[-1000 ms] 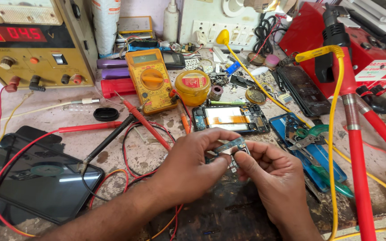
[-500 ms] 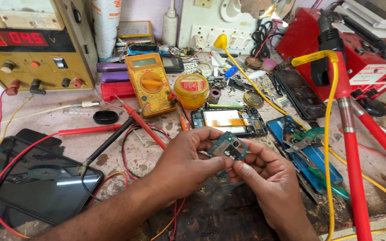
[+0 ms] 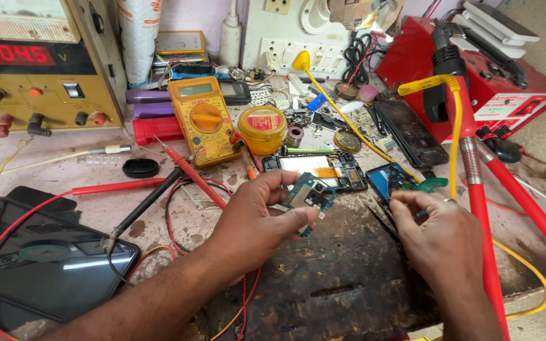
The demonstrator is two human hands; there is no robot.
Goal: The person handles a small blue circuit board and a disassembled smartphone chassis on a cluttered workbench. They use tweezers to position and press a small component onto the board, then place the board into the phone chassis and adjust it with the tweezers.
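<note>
My left hand (image 3: 257, 221) grips a small green phone circuit board (image 3: 311, 197) between thumb and fingers, tilted up above the dark worn patch of the bench (image 3: 342, 278). My right hand (image 3: 440, 237) is to the right of the board, apart from it, fingers curled beside a green tool (image 3: 428, 185); I cannot tell if it pinches anything. Behind the board lies an opened phone frame (image 3: 323, 167) with an orange flex strip.
A yellow multimeter (image 3: 205, 120) with red and black probes lies at centre left. A power supply (image 3: 33, 63) stands at back left, a dark tablet (image 3: 39, 265) at front left, a yellow tin (image 3: 261, 128) behind the phone. Red clamp arms (image 3: 481, 189) cross the right side.
Both hands held the board together earlier. My right hand has let go and moved right, while my left hand keeps the board and tilts it up.
</note>
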